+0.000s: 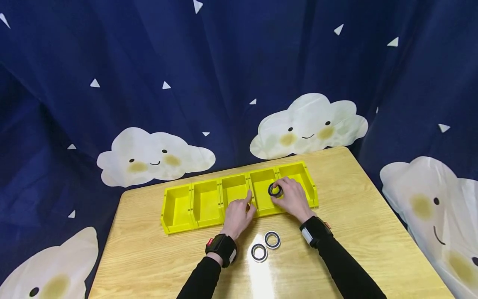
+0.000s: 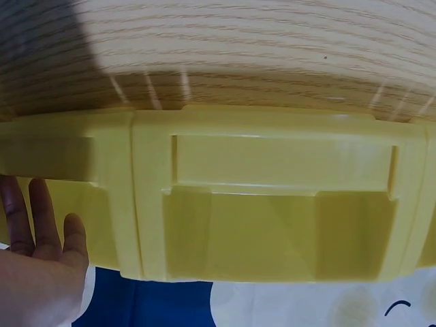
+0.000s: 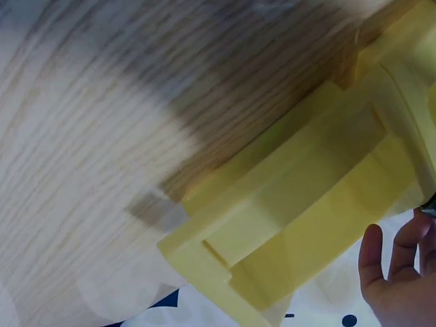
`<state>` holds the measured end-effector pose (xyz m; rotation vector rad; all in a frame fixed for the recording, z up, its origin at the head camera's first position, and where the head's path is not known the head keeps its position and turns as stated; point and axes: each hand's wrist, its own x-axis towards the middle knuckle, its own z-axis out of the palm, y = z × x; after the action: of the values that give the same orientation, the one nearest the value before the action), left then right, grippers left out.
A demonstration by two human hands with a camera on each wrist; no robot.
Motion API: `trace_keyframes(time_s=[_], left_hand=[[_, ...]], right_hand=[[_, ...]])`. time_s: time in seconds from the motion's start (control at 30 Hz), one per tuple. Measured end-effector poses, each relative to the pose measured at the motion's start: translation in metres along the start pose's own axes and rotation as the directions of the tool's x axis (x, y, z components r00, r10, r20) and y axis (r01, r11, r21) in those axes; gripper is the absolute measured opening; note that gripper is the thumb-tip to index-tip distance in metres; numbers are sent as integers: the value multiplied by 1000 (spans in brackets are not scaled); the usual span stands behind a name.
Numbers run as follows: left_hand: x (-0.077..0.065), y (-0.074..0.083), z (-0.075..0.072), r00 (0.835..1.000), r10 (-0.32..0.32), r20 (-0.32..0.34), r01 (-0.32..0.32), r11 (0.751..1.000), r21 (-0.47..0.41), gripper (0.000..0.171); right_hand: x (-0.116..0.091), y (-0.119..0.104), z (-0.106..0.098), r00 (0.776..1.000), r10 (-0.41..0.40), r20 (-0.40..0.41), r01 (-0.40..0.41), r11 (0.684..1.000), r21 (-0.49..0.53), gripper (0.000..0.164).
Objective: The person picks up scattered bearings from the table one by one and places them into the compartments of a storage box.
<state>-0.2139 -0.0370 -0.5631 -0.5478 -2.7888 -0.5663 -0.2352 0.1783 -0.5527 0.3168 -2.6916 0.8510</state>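
Your right fingers (image 1: 282,182) pinch a ring (image 1: 275,195) at the fourth bin (image 1: 260,202) from the left; I can't tell if it touches bottom. Your left fingers (image 1: 247,198) are loosely spread, holding nothing. Two more rings (image 1: 272,246) (image 1: 259,260) are left outside, on the surface (image 1: 362,203). Only the head view shows those; the wrist views show bin fronts (image 2: 279,160) up close.

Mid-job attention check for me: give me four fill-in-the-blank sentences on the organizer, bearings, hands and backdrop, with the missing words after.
1. In the head view, the yellow organizer has ____ compartments in a row.
2. There, the bearing pinched by the right hand appears over the compartment that is ____ from the right end.
3. On the table, outside the organizer, lie ____ loose bearings.
4. The cloud-patterned curtain has a dark ____ background.

Missing words: five; second; two; blue.
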Motion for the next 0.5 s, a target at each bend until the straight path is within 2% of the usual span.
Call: trace_keyframes(time_s=[0.3,0.5], left_hand=[[1,-4,-4,999,-27,28,27,1000,8,47],[1,-3,-4,999,-33,34,31,998,51,46]], right_hand=[[2,-4,4,1000,-14,-6,13,1000,-7,33],[1,-4,5,999,-45,-11,45,999,-21,36]])
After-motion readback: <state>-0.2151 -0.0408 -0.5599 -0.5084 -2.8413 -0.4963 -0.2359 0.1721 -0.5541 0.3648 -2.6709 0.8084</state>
